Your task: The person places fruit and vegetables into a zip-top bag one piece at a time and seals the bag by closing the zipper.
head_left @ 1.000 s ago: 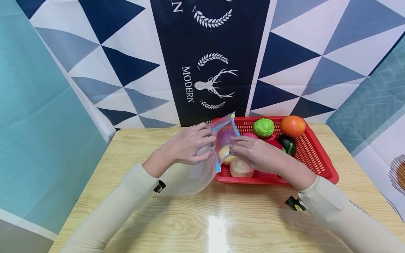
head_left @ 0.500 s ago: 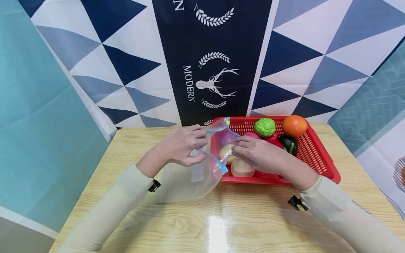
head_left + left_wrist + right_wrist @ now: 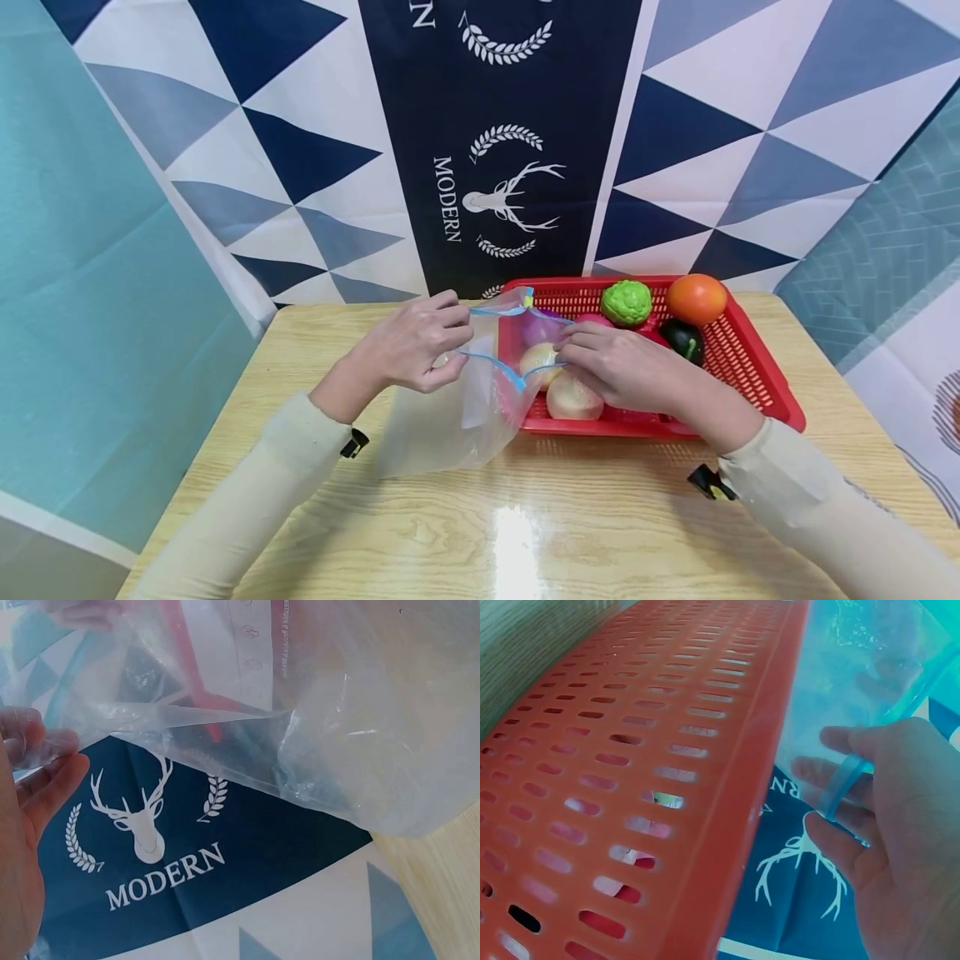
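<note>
A clear zip bag (image 3: 442, 429) with a blue zip strip hangs between both hands, its mouth spread and facing the basket. My left hand (image 3: 420, 342) pinches one side of the bag's mouth. On the opposite side, my right hand (image 3: 615, 367) grips the other edge, and the right wrist view shows the blue strip (image 3: 844, 784) between its thumb and fingers. The bag's mouth overlaps the left end of a red basket (image 3: 761, 367). Through and beside the film show a purple item (image 3: 536, 329) and two pale round items, the nearer one (image 3: 573, 397) at the front.
Farther right in the basket lie a green cabbage-like item (image 3: 626, 302), an orange round fruit (image 3: 697, 300) and a dark eggplant (image 3: 684, 340). A wooden table (image 3: 420, 533) bears it all, and a patterned cloth (image 3: 495, 100) rises behind.
My left hand has moved left, away from the right hand, drawing its side of the bag along. The mouth of the bag is wider now. My right hand has shifted slightly right.
</note>
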`<state>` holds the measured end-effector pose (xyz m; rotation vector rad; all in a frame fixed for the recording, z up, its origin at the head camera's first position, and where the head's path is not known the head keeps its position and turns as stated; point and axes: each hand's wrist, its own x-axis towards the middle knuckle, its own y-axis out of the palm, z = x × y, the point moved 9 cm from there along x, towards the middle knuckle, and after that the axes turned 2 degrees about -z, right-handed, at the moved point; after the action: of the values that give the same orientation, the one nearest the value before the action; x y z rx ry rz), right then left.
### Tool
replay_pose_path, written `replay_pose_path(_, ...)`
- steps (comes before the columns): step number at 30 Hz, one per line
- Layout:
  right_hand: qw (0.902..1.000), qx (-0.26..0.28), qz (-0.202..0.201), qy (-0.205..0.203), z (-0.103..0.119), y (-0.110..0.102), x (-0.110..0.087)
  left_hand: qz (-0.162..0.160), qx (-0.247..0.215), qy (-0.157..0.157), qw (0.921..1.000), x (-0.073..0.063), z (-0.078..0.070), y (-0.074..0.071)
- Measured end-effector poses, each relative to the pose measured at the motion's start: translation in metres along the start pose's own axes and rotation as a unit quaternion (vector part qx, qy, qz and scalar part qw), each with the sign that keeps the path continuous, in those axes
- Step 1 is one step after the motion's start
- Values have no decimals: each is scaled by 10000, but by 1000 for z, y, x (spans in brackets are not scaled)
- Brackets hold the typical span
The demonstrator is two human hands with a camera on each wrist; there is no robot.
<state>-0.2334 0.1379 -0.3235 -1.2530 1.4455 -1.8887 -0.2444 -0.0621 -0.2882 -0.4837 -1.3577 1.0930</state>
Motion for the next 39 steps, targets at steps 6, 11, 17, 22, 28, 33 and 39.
replay_pose_path(6,9983,374,-424,-156,-1,-10,-4,-49,68,51,10000,-1,1,0)
replay_pose_path(11,9938,522,-912,-375,-1,-22,-9,-7,152,121,9998,-1,5,2)
replay_pose_path(17,9937,468,-955,-352,-3,-25,-10,28,225,56,9997,-6,10,5)
replay_pose_path(22,9970,333,-676,-185,-10,-21,-12,90,281,48,9996,-8,10,10)
replay_pose_path(28,9978,111,-53,645,-31,-22,-15,75,266,93,9996,-6,9,13)
replay_pose_path(33,9927,92,383,1136,-48,-22,-18,17,320,211,9993,-3,6,13)
replay_pose_path(39,9818,27,929,1656,-66,-17,-27,-25,87,192,9998,1,3,15)
